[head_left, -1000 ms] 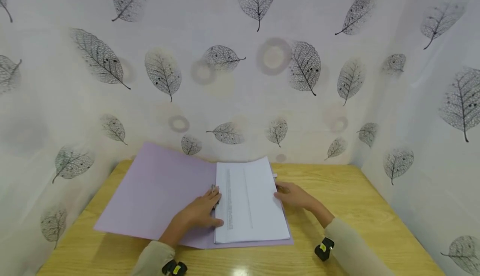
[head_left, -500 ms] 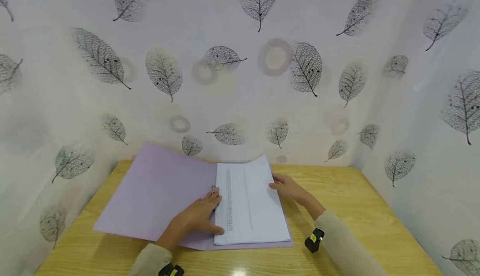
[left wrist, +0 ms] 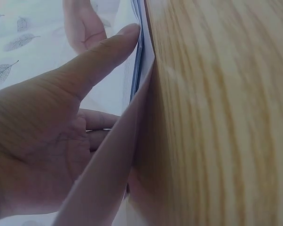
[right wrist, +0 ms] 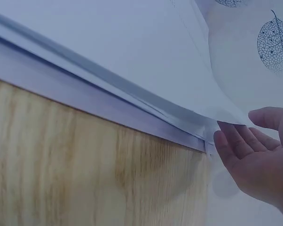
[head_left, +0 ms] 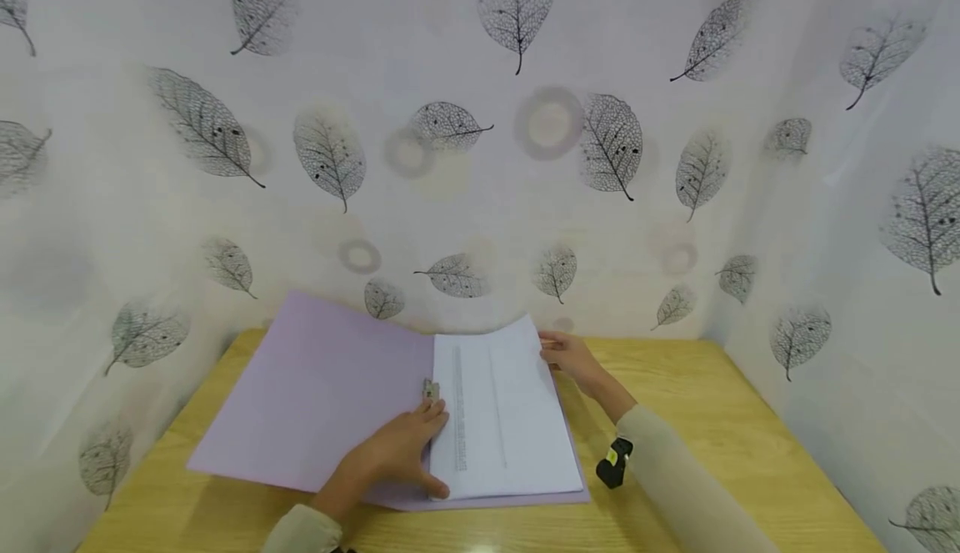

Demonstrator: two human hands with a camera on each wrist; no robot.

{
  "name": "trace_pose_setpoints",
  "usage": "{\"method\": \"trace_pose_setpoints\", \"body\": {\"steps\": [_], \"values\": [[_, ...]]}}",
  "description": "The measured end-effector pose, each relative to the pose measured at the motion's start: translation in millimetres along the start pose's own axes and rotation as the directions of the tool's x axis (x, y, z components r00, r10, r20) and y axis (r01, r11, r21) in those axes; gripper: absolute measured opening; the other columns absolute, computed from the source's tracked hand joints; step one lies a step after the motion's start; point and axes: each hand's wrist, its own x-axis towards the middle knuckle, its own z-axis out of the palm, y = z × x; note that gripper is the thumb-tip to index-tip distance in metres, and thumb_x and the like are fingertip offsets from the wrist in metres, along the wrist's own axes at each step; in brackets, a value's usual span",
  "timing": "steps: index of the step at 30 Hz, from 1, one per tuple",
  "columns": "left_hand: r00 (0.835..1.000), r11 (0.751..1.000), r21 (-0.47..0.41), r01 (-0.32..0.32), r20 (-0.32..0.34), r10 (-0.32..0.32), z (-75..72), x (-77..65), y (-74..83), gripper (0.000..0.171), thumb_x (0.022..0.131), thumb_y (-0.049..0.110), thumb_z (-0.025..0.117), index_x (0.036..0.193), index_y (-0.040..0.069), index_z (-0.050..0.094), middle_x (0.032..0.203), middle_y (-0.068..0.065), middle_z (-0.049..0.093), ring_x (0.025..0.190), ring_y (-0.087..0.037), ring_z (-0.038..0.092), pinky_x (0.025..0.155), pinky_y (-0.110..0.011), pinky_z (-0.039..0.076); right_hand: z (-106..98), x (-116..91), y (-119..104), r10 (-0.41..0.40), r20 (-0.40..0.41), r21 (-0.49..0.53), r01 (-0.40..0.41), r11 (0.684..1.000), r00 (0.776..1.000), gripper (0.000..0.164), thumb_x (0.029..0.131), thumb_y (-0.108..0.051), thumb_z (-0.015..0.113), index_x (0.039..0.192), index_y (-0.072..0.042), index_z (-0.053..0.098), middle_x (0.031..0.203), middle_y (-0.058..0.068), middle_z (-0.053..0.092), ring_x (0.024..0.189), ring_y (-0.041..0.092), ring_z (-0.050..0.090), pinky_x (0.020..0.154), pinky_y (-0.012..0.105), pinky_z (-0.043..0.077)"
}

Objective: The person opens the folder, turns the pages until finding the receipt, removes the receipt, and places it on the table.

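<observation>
A lilac folder [head_left: 330, 394] lies opened out, its left cover tilted up from the table. On its right side sits a stack of white printed papers [head_left: 502, 419], with a metal clip [head_left: 431, 389] at the folder's spine. My left hand [head_left: 397, 449] rests with spread fingers along the papers' left edge, just below the clip; the left wrist view shows its thumb [left wrist: 118, 47] over that edge. My right hand [head_left: 573, 361] is at the papers' upper right, holding the raised corner of the top sheet [right wrist: 193, 80] lightly between the thumb and the fingers beneath.
The wooden table [head_left: 667, 419] supports the folder and reaches past it on both sides. A pale curtain [head_left: 480, 186] with leaf prints hangs behind the table and along its sides. A small black device [head_left: 615, 463] is strapped to the right wrist.
My right hand has slid up along the papers' right edge toward the upper corner. My left hand has shifted slightly down, so more of the clip shows.
</observation>
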Motion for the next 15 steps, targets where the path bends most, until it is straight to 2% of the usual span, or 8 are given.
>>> {"method": "trace_pose_setpoints", "body": {"steps": [4,6,11,15], "values": [[1.0,1.0,0.012,-0.009,-0.006,0.009,1.7,-0.3,0.8,0.11,0.068,0.05,0.092,0.15,-0.006,0.043,0.163,-0.023,0.033,0.154,-0.043,0.027,0.124,-0.058,0.029,-1.7,1.4,-3.9,0.023,-0.028,-0.03,-0.024,0.999,0.999,0.049,0.102,-0.004,0.052,0.148,0.01,0.043,0.132,0.034,0.062,0.099,0.024,0.068,0.088,0.039,0.06],[1.0,1.0,0.012,-0.011,-0.005,0.011,2.6,-0.5,1.6,0.11,0.068,0.049,0.092,0.15,-0.006,0.043,0.163,-0.023,0.033,0.153,-0.043,0.027,0.123,-0.059,0.029,-2.6,-1.3,-8.9,0.032,-0.029,-0.052,-0.034,0.998,0.999,0.048,0.101,-0.003,0.053,0.145,0.013,0.045,0.128,0.034,0.064,0.093,0.021,0.067,0.085,0.04,0.06],[1.0,1.0,0.009,0.016,0.001,-0.016,0.9,-2.3,5.5,0.111,0.067,0.049,0.092,0.15,-0.005,0.043,0.164,-0.022,0.032,0.154,-0.042,0.027,0.123,-0.058,0.03,-3.3,-0.4,-9.6,0.039,-0.01,-0.078,-0.04,0.996,0.999,0.046,0.1,-0.004,0.055,0.14,0.017,0.049,0.129,0.033,0.063,0.089,0.018,0.066,0.082,0.038,0.061],[1.0,1.0,0.009,0.027,0.005,-0.027,-0.3,-2.3,6.6,0.111,0.067,0.049,0.092,0.151,-0.004,0.043,0.164,-0.021,0.032,0.154,-0.041,0.027,0.124,-0.058,0.03,-5.1,3.1,-8.1,0.057,0.009,-0.078,-0.056,0.995,0.998,0.045,0.101,-0.008,0.057,0.14,0.013,0.051,0.126,0.027,0.066,0.088,0.016,0.064,0.082,0.036,0.061]]}}
